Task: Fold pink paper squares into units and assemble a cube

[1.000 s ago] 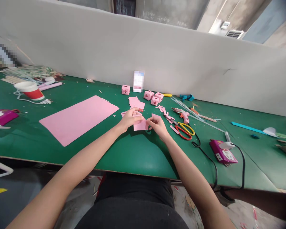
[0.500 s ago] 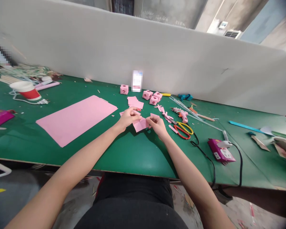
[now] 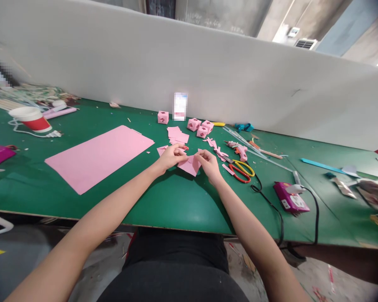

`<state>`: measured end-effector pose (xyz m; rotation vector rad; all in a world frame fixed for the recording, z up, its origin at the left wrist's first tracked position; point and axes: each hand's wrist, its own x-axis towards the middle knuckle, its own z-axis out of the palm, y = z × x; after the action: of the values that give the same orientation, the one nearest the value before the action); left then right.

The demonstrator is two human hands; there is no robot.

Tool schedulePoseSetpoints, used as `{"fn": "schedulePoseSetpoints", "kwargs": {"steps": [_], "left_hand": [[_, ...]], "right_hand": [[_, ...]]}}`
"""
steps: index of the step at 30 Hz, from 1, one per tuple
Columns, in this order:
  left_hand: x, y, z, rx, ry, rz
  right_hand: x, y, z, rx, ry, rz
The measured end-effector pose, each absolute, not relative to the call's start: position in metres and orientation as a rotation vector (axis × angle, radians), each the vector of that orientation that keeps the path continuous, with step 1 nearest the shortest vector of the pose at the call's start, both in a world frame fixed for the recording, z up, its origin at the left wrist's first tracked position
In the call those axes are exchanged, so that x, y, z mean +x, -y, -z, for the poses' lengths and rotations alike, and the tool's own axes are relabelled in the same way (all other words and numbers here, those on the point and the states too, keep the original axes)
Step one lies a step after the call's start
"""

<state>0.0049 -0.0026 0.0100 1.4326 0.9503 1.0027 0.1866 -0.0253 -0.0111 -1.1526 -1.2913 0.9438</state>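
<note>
Between my hands is a small folded pink paper piece (image 3: 190,166), held just above the green table. My left hand (image 3: 172,157) pinches its left edge with thumb and fingers. At its upper right corner, the fingers of my right hand (image 3: 208,162) are closed on the paper. Small pink paper squares (image 3: 178,135) lie just beyond my left hand. Behind them stand pink paper cubes with dark diamond-shaped openings, one alone (image 3: 163,118) and three together (image 3: 194,124). Thin pink strips (image 3: 219,152) are scattered beyond my right hand.
A large pink sheet (image 3: 99,159) lies at left, near a red-and-white cup (image 3: 31,119). Right of my hands are scissors (image 3: 241,172), a pink glue gun (image 3: 242,152) and a magenta box (image 3: 290,198) with a black cable. A lit phone (image 3: 179,106) leans on the partition.
The folded paper has turned and shifted slightly right between my hands. My left fingers have moved onto its left edge, and both hands still hold it.
</note>
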Motion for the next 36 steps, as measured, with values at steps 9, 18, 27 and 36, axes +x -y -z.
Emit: {"fn": "schedulePoseSetpoints", "kwargs": {"steps": [9, 18, 27, 36], "left_hand": [[0.004, -0.001, -0.009, 1.157, -0.990, -1.220], [0.007, 0.002, -0.010, 1.258, -1.029, -1.156], [0.007, -0.002, -0.001, 1.351, -0.964, -1.193], [0.006, -0.005, 0.001, 1.414, -0.953, -1.235]], "right_hand": [[0.184, 0.023, 0.015, -1.187, 1.112, -1.059], [0.186, 0.025, 0.014, -1.125, 1.188, -1.061], [0.184, 0.031, 0.007, -1.119, 1.126, -1.120], [0.188, 0.030, 0.004, -1.063, 1.014, -1.291]]}}
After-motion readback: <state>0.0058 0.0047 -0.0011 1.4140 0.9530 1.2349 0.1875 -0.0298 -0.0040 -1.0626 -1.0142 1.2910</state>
